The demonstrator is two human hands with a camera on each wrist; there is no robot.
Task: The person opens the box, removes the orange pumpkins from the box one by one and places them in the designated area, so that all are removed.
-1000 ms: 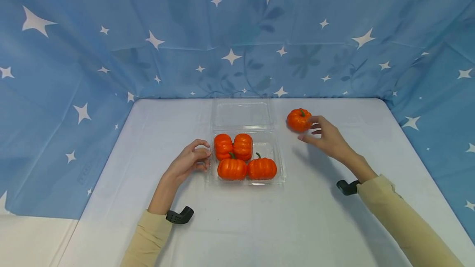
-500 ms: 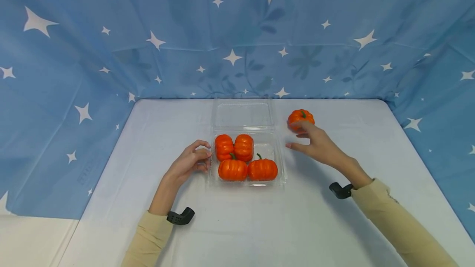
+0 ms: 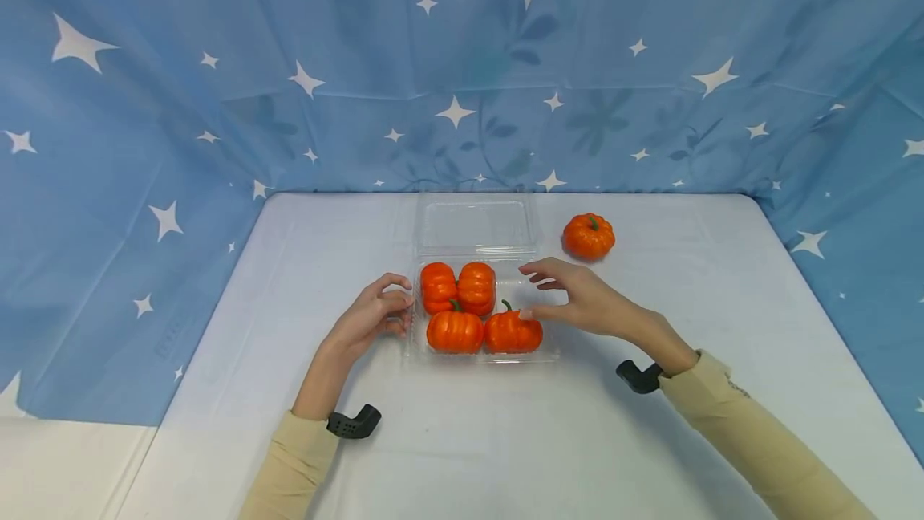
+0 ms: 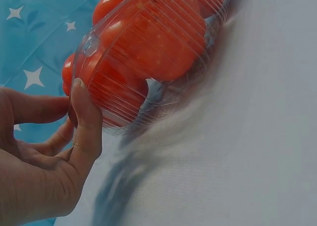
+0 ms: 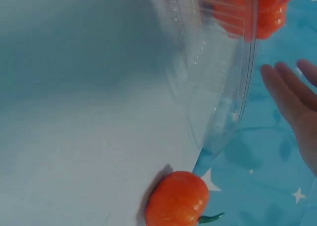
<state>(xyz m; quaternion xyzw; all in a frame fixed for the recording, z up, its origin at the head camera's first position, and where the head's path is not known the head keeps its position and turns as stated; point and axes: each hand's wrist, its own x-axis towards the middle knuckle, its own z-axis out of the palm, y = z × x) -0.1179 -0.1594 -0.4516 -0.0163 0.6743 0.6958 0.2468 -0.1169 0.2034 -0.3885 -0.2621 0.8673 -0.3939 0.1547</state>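
Note:
A clear plastic clamshell box (image 3: 509,283) lies at the middle of the table with its lid (image 3: 476,225) folded back. Several small toy pumpkins sit inside, among them one at the front left (image 3: 455,332) and one at the front right (image 3: 512,333). My left hand (image 3: 368,313) pinches the box's left rim between thumb and fingers, plain in the left wrist view. Over the right side of the box hovers my right hand (image 3: 581,299), fingers extended and holding nothing. Its thumb covers a bit of the front right pumpkin. Another pumpkin (image 3: 588,237) stands on the table behind the right hand.
The white-covered table (image 3: 462,440) runs back to a blue curtain (image 3: 462,62) with white stars. Black wrist devices hang under both forearms, such as the left one (image 3: 354,422).
My right hand has moved left and nearer, away from the lone pumpkin and over the box's right side. That pumpkin stays on the table. My left hand keeps its place at the rim.

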